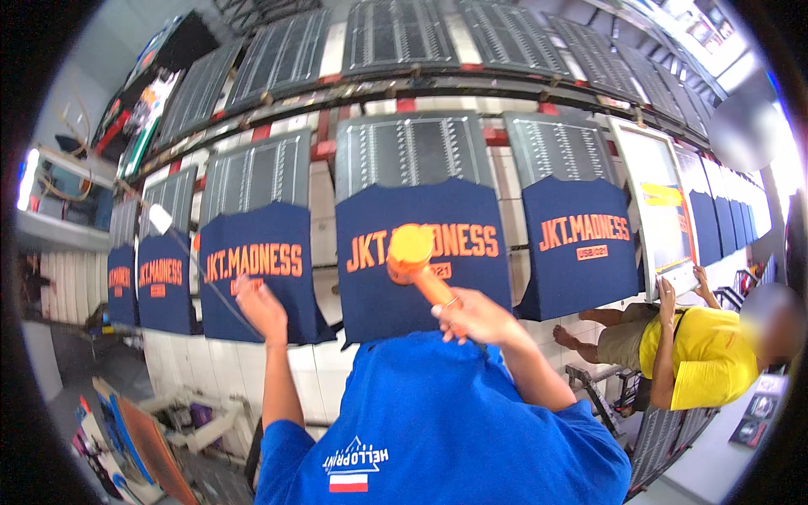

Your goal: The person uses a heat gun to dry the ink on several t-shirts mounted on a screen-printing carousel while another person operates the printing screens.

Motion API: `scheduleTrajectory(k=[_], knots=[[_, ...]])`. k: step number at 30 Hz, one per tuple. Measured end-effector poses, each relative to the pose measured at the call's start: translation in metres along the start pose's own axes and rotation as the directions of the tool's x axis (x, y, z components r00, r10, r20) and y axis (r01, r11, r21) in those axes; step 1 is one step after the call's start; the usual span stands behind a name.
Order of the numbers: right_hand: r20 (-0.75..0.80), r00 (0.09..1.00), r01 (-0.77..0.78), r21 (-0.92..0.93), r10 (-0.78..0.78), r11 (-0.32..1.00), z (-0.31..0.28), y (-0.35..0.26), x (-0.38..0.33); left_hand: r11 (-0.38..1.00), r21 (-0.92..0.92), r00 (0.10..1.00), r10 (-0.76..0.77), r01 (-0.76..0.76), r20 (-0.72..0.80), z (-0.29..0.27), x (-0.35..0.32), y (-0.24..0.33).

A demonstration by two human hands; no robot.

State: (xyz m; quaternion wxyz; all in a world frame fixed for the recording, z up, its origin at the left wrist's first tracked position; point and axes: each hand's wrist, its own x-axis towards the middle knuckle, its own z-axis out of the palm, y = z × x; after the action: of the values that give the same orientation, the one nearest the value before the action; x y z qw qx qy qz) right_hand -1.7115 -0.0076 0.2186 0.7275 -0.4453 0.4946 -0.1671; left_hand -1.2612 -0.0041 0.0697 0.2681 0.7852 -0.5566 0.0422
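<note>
My right hand (480, 316) is wrapped round the handle of an orange hair dryer (411, 252). Its round yellow-orange head is over a navy fabric panel (370, 296) with orange lettering, covering part of the print. A dark cord shows below my grip. My left hand (263, 308), fingers loosely apart and holding nothing, is at the lower part of another printed navy panel (295, 295) to the left. Whether it touches the cloth I cannot tell. Each panel lies on a grey board (414, 150) with rows of white marks.
More printed panels lie to both sides, such as one navy panel (581, 278) at right. A person in yellow (703, 358) holds a framed screen (661, 210) over the row. Behind a dark rail runs another row of boards (400, 38). A white-ended cable (160, 219) hangs at left.
</note>
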Motion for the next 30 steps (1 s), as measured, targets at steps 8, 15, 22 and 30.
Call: scheduleTrajectory(k=[8,15,22,30], knots=[[0.095,0.995,0.058,-0.152,-0.044,0.987,0.015,-0.008,0.010,0.855,-0.287,0.783,-0.514,0.432,-0.351,-0.038,0.008,-0.113],[0.108,0.988,0.133,-0.263,-0.108,0.956,0.014,-0.008,-0.007,0.292,-0.677,0.664,-0.640,0.676,0.387,-0.025,0.007,-0.129],[0.086,0.989,0.129,-0.098,-0.120,0.987,-0.004,0.006,-0.032,0.560,-0.303,0.377,-0.017,0.771,0.926,-0.056,-0.025,-0.086],[-0.105,0.969,0.233,0.103,-0.222,0.967,-0.038,0.034,-0.053,0.867,-0.404,-0.030,0.430,0.294,0.902,-0.078,-0.054,0.112]])
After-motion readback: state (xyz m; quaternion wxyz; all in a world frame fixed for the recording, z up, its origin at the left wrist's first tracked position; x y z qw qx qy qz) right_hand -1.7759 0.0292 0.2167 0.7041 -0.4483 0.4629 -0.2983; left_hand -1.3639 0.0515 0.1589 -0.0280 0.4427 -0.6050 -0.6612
